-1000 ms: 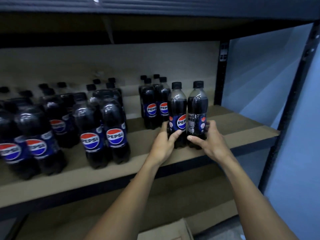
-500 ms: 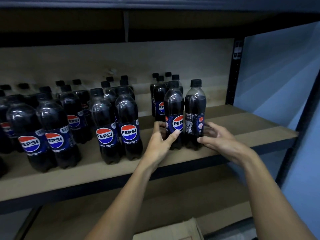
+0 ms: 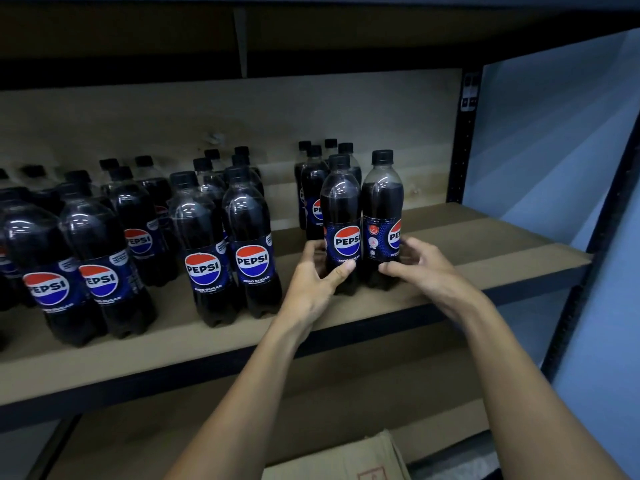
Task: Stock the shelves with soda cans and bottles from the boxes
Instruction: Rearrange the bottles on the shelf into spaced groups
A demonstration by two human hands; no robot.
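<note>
A blue wall (image 3: 554, 161) runs past the shelf's (image 3: 485, 244) right end, crossed by slanting bands of lighter blue. Behind the shelf's back edge stands a beige panel (image 3: 173, 119) with a small, blurred pale fitting (image 3: 216, 137) on it. Grey labels (image 3: 470, 92) sit high on the black post (image 3: 462, 150) at the back right corner.

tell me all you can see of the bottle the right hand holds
The bottle is clear plastic, filled with dark cola to its shoulder, with a black screw cap. Its blue label is turned, so the Pepsi logo sits at the right edge. It stands upright near the front of the brown shelf, close beside a matching bottle. The right hand holds its lower part, thumb in front, fingers curled behind.
</note>
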